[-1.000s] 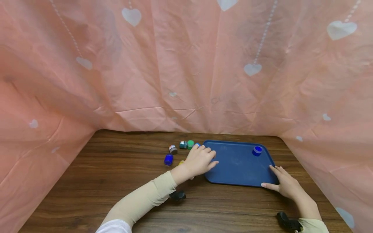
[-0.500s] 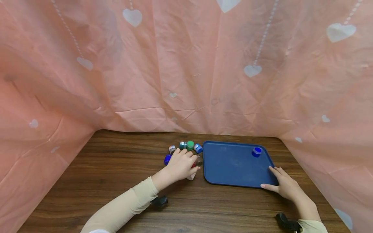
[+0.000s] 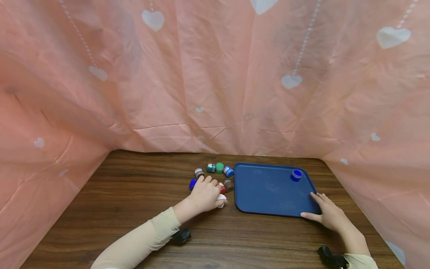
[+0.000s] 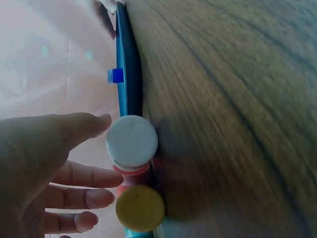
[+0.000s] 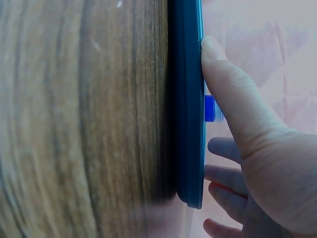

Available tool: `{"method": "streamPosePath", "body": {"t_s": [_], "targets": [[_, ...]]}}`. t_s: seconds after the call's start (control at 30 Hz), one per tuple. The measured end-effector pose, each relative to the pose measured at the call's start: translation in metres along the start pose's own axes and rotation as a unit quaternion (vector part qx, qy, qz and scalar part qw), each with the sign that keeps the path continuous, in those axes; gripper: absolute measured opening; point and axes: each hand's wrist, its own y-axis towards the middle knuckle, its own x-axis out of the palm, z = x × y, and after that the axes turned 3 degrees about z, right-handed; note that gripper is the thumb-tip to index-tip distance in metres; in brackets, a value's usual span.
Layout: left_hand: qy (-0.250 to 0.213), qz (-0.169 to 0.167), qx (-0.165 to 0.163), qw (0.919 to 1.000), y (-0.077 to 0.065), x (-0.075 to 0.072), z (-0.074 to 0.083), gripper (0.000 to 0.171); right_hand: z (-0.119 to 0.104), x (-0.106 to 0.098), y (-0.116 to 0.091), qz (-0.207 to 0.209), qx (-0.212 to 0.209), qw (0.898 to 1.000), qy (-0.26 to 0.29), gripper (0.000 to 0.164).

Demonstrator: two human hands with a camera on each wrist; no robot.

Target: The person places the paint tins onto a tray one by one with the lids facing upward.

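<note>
Left grip (image 3: 205,194), a bare hand: unclenched, fingers apart and loosely bent, thumb tip at the edge of the white jar (image 4: 132,141); whether skin meets jar I cannot tell. The white jar is at the near end of the cluster on the wooden surface (image 3: 141,179), left of the tray (image 3: 268,192) and apart from it; it seems to lie on its side, round end toward the wrist. The yellow jar (image 4: 140,208) also shows its round end, below the fingers, with the red jar (image 3: 221,188) just beyond the white one. Thumb and fingers probably sit either side so that a pinch could be made with little reach. Right grip (image 3: 330,215): fingers spread, thumb at the near rim, fingertips at the right edge of the tray, nothing clasped; presumably this steadies it. Lone blue jar (image 3: 296,175) upright in the tray's far right corner, which I judge leaves floor free in front of it. Remaining jars form a loose arc on the surface: deep-blue jar (image 3: 193,184), grey-brown jar (image 3: 199,172), teal jar (image 3: 211,167), green jar (image 3: 220,168), labelled blue jar (image 3: 228,171), brown jar (image 3: 228,185); the last two are just beside the tray, likely kept close for short carries.
</note>
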Motion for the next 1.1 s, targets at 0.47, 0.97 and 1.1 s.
{"method": "streamPosePath", "body": {"t_s": [0.47,0.97,1.1], "targets": [[0.002,-0.068,0.018,0.9976,0.004,-0.003,0.017,0.051,-0.001,-0.001,-0.002,0.004,-0.001,1.0,-0.003,0.098],[-0.02,-0.125,0.005,0.9919,0.01,-0.002,0.022,0.05,0.0,0.001,0.0,0.006,-0.003,1.0,-0.002,0.098],[-0.027,-0.113,-0.001,0.9932,0.012,-0.004,0.021,0.049,0.0,0.001,-0.001,0.005,-0.003,1.0,-0.001,0.098]]}}
